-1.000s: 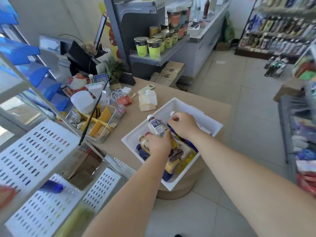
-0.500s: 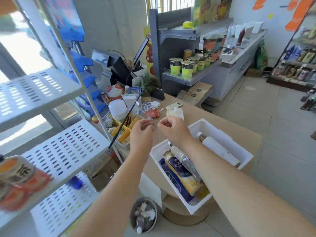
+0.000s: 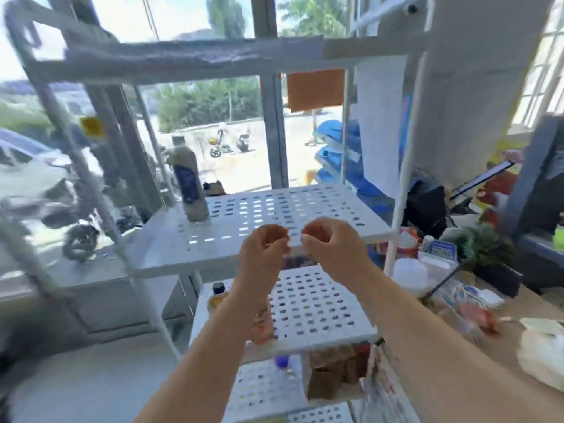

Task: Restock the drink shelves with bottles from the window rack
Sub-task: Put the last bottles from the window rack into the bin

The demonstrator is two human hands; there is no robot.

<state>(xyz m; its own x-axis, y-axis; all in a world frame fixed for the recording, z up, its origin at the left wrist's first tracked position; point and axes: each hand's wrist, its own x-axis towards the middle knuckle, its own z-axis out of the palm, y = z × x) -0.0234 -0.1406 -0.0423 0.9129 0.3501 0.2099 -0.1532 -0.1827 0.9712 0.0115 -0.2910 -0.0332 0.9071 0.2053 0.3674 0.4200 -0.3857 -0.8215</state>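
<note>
Left hand (image 3: 264, 248) and right hand (image 3: 328, 248): both raised side by side, close together but not touching. Fingers of each are curled inward toward the palm. Nothing is visible in either hand. Motion blur softens the fingertips.

Both hands are held in front of the near edge of the middle shelf (image 3: 305, 206) of the white window rack (image 3: 399, 166), a metal frame with perforated shelves.

Middle shelf: one tall bottle (image 3: 189, 187) with a dark blue label stands upright at the far left corner, well apart from the hands.

Lower shelf (image 3: 317, 306): a small bottle with a black cap (image 3: 217, 296) and amber contents stands at its left edge, just beside the left forearm. A blurred orange-red item sits behind that forearm; it cannot be identified.

Below: a blue-capped bottle (image 3: 282, 360) stands on the next shelf down, near a brown cardboard box (image 3: 326, 374).

Right of the rack: a wooden surface (image 3: 518, 312) carries a white tub (image 3: 409, 273), a red and white cat figurine (image 3: 407, 236), a QR code sign (image 3: 442, 250) and a small green plant (image 3: 482, 242).

Behind the rack: a window (image 3: 213, 117) with parked scooters (image 3: 225, 141) outside and an orange sheet (image 3: 314, 90) stuck on the glass.
</note>
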